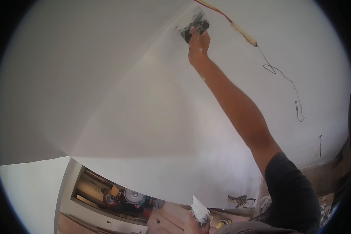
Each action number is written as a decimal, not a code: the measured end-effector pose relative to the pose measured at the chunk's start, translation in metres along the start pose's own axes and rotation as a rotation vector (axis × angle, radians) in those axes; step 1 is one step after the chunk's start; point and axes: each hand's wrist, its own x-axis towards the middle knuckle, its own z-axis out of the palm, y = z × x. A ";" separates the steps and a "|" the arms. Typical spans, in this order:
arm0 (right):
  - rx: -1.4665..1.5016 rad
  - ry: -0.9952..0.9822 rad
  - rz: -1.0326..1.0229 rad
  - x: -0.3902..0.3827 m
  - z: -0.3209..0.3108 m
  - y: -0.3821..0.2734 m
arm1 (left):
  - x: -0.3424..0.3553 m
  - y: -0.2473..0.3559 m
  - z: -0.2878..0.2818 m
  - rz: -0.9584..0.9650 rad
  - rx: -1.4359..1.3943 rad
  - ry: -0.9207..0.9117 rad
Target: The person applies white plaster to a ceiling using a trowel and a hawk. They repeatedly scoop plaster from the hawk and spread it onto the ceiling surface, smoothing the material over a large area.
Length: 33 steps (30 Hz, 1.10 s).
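High up, my right hand [199,46] is closed round a wide putty knife [197,26] smeared with white and dark paste. Its blade lies against the white surface beside a long straight corner line. My right arm is stretched up, and white specks dot the hand and forearm. Low in the view, my left hand [198,226] grips a second putty knife [200,210], whose upright blade carries a thick heap of white putty. Most of the left arm is out of sight.
Red and yellow wires [214,8] run into a beige wrapped piece [243,34], from which a thin dark wire [279,71] dangles. Another wire bundle [241,201] pokes out lower down. Below left, an opening shows a round metal fan-like thing [134,195] and clutter.
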 end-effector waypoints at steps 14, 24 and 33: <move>0.083 -0.224 -0.267 0.075 -0.005 0.039 | -0.001 0.004 -0.006 0.005 0.001 0.026; 0.304 -0.155 0.203 -0.028 0.050 -0.046 | -0.014 0.001 -0.008 0.031 0.016 0.035; 0.222 -0.240 0.185 -0.114 0.073 -0.118 | -0.041 -0.008 -0.007 0.097 0.041 0.004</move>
